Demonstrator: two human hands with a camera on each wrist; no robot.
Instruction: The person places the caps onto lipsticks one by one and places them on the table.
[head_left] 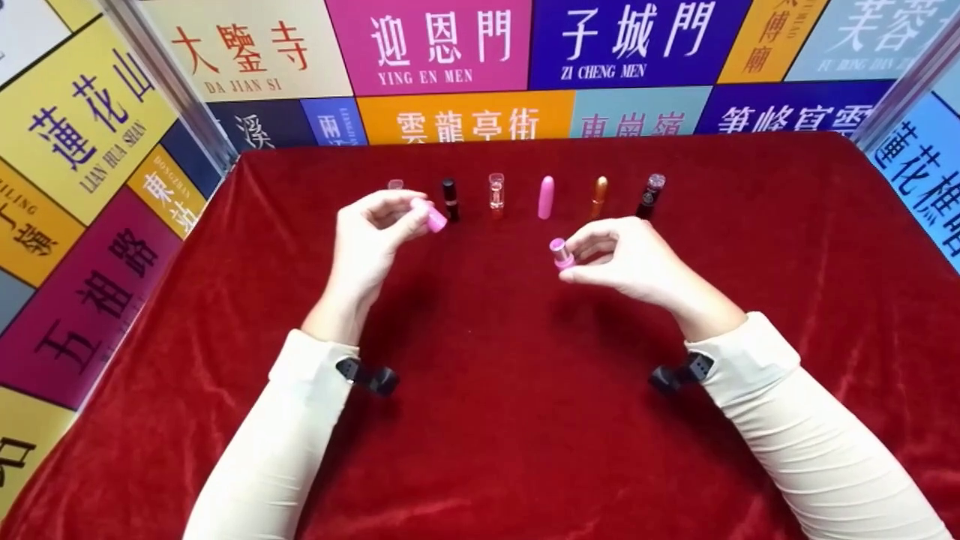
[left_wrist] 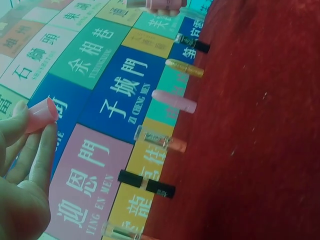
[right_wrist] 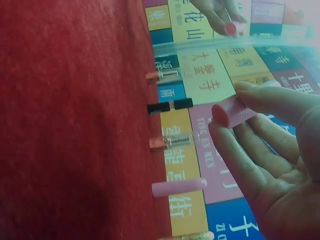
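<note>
My left hand (head_left: 369, 231) pinches a pink lipstick cap (head_left: 432, 216) between thumb and fingers, above the red cloth. In the left wrist view the open end of the cap (left_wrist: 47, 111) points away from the hand. Opposite it, my right hand (head_left: 637, 256) holds an uncapped pink lipstick (head_left: 560, 253) upright but slightly tilted, its silver collar and pink top showing. The right wrist view shows the smooth pink base (right_wrist: 231, 112) of this lipstick between thumb and fingers. Cap and lipstick are well apart.
Behind the hands several lipsticks stand in a row: a clear-capped one (head_left: 395, 184) partly hidden, a black one (head_left: 450, 199), another clear-capped one (head_left: 496, 195), a pink one (head_left: 546, 197), a gold one (head_left: 599, 196) and a dark one (head_left: 652, 193). Lettered panels enclose the red-covered table (head_left: 480, 390).
</note>
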